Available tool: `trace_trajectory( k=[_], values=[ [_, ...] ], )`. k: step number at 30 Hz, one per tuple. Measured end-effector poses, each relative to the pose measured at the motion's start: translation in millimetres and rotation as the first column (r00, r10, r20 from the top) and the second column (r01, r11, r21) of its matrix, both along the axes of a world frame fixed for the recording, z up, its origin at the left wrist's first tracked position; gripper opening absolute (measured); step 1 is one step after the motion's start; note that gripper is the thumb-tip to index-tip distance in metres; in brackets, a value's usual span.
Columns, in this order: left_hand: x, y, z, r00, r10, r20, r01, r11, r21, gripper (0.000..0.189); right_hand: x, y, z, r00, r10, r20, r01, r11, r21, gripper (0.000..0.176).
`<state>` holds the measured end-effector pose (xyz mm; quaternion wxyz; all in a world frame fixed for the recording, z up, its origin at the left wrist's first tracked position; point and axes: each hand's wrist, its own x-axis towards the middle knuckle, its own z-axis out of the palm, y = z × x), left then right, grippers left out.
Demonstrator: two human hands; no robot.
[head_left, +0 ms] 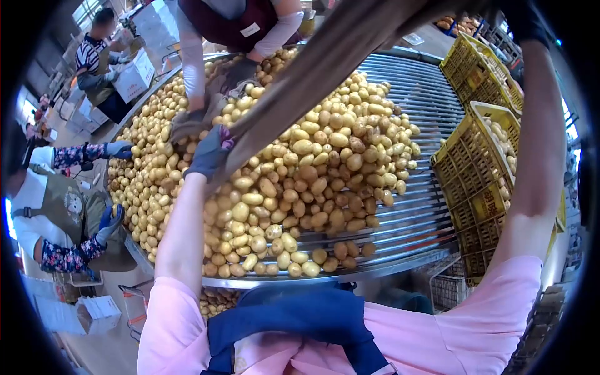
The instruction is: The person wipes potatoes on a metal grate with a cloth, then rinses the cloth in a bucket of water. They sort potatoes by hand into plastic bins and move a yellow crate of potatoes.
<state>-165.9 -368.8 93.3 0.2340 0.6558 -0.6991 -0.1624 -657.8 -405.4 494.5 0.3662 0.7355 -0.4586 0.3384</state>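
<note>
Left hand (209, 153): blue-gloved, clenched round long brown wooden pole (325, 69)
Right hand (522, 26): raised, 1 o'clock, grip cannot be told
Beneath: small yellow potatoes (300, 187) heaped on round slatted metal counter (419, 94)

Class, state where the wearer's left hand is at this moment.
Head view, left of centre: the gloved left hand clasps the lower end of a long brown handle, over the potatoes heaped on the round slatted table.

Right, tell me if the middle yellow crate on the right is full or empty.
Partly filled: potatoes lie inside the yellow crate, below its rim; depth cannot be told.
</note>
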Motion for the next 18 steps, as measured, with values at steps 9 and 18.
trace_trajectory(
  k=[9, 18],
  values=[
    [41.5, -1.4, 52.8, 0.999, 0.003, 0.032, 0.002, 0.987, -0.158, 0.017, -136.1, 36.3, -62.3, 0.968, -0.249, 0.012, 0.246, 0.961, 0.125, 0.029],
    [122.8, -4.0, 227.5, 0.949, 0.168, -0.269, -0.308, 0.681, -0.664, 0.016, -234.2, 5.9, -100.7, 0.908, -0.049, 0.417, -0.070, 0.961, 0.266, 0.038]
  ],
)
